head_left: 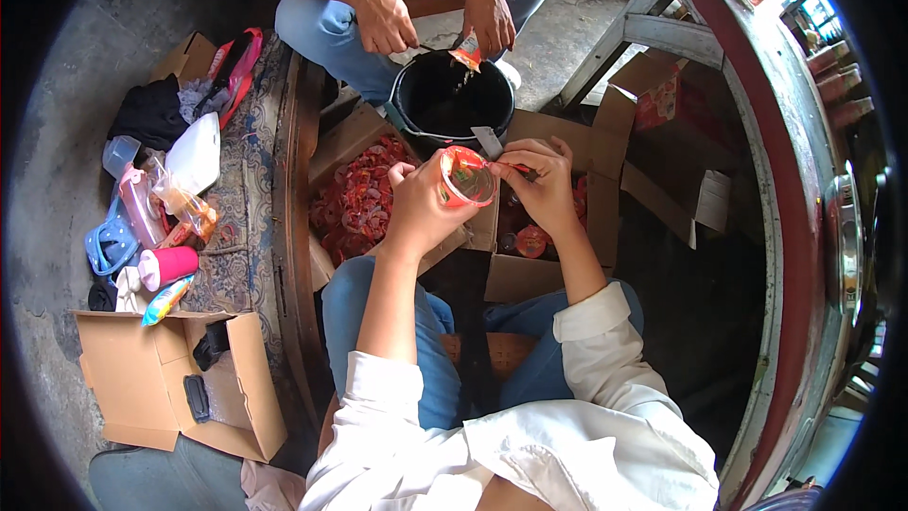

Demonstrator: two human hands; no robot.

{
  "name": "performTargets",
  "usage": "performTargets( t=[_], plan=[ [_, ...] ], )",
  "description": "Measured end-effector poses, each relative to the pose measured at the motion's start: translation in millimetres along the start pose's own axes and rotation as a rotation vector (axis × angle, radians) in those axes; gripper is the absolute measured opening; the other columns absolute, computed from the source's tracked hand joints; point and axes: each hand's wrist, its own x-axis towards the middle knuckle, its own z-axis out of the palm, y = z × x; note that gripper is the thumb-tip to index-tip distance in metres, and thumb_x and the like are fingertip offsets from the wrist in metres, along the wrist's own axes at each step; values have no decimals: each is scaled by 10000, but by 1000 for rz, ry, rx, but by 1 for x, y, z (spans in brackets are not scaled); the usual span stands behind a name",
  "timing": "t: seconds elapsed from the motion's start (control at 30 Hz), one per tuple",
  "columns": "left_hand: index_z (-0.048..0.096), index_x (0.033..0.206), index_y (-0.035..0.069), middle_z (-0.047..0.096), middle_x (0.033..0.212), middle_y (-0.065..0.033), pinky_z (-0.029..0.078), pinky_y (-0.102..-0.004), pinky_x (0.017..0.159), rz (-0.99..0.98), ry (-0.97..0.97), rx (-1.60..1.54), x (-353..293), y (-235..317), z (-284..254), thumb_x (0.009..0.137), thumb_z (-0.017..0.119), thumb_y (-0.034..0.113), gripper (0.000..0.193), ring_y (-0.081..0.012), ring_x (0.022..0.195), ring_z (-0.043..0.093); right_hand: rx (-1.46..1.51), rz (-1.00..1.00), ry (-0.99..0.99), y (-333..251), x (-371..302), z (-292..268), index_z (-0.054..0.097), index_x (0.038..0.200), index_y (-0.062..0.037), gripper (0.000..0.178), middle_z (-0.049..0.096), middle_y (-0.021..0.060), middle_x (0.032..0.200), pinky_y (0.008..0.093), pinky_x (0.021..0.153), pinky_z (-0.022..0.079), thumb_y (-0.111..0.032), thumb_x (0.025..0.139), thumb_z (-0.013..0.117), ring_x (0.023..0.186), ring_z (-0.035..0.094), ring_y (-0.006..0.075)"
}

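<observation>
My left hand [423, 205] is wrapped round a clear plastic cup [470, 182] with a red printed band, its round end tilted up toward me. Close against the cup's right rim, my right hand [541, 182] is closed in a pinch. A thin dark and red bit shows at its fingertips, too small to name. Beyond the cup stands a black bucket [452, 99]. Over it another person's hand [489, 21] tips a red printed cup [467, 51], from which pale drops or bits fall.
An open carton of red plastic scraps [364, 191] lies left of my hands; another carton [598, 213] with red-topped cups lies to the right. A wooden table [771, 180] curves along the right. Clothes, pouches and an open cardboard box [132, 369] lie on the left.
</observation>
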Motion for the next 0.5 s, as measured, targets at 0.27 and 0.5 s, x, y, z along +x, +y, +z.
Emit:
performTargets(
  t=[0.27, 0.5],
  plan=[
    [602, 1045, 167, 657, 937, -17, 285, -337, 867, -103, -132, -224, -10, -9, 5, 606, 783, 335, 504, -173, 887, 595, 21, 72, -6, 21, 8, -28, 695, 730, -110, 145, 655, 4, 788, 504, 1023, 192, -250, 768, 689, 822, 611, 176],
    [576, 1026, 87, 661, 917, -17, 412, -343, 832, -33, 149, -343, 3, -23, -9, 610, 803, 222, 493, -174, 837, 634, 12, 235, -125, 53, -19, 28, 693, 715, -130, 199, 644, 31, 777, 451, 883, 355, -327, 715, 719, 782, 602, 223]
  ],
)
